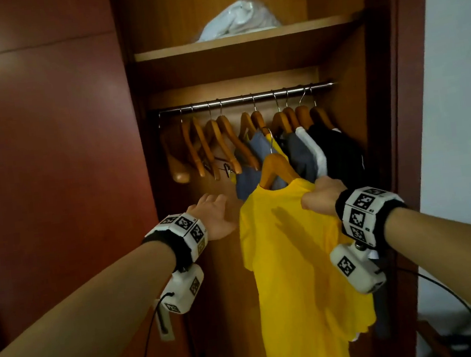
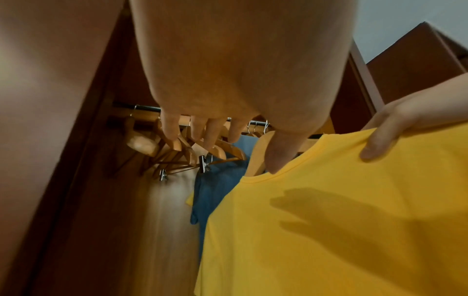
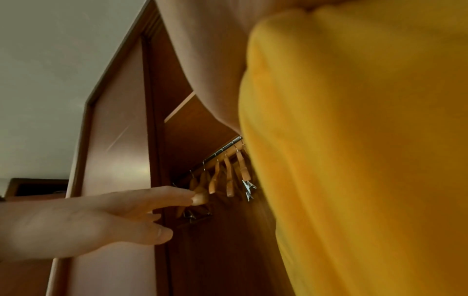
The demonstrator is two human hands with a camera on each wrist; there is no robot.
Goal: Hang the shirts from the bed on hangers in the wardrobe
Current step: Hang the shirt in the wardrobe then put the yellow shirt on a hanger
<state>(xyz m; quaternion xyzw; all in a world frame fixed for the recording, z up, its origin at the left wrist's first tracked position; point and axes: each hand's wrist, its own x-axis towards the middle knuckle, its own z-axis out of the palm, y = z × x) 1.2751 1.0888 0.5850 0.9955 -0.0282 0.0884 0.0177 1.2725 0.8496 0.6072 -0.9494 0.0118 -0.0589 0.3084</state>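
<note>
— Standing before the open wardrobe (image 1: 393, 101), we hold a yellow shirt (image 1: 293, 259) up in front of the rail (image 1: 244, 98). Which of our hands has it?

— Our right hand (image 1: 323, 197) does. Its fingers are clenched on the shirt's shoulder, the thumb lying over the fabric in the left wrist view. The shirt sits on a wooden hanger (image 1: 277, 167) whose neck rises out of the collar, its hook just below the rail among the clothes already there. From the head view we cannot tell whether the hook touches anything.

— And our left hand (image 1: 216, 215)?

— It grasps nothing. The fingers (image 2: 210, 138) are spread and loosely extended, reaching toward the empty hangers (image 1: 213, 145) at the left end of the rail. In the right wrist view the fingertips look close to one hanger's end, though we cannot tell if they touch.

— What else hangs on the rail?

— To the right of the empty hangers we see a blue shirt (image 1: 251, 159), then grey, white and black clothes (image 1: 322, 150), each on a wooden hanger. The yellow shirt hangs in front of them, its hem dropping below the bottom of the head view.

— Anything above?

— A white bundle (image 1: 238, 18) lies on the shelf (image 1: 242, 39) over the rail.
</note>
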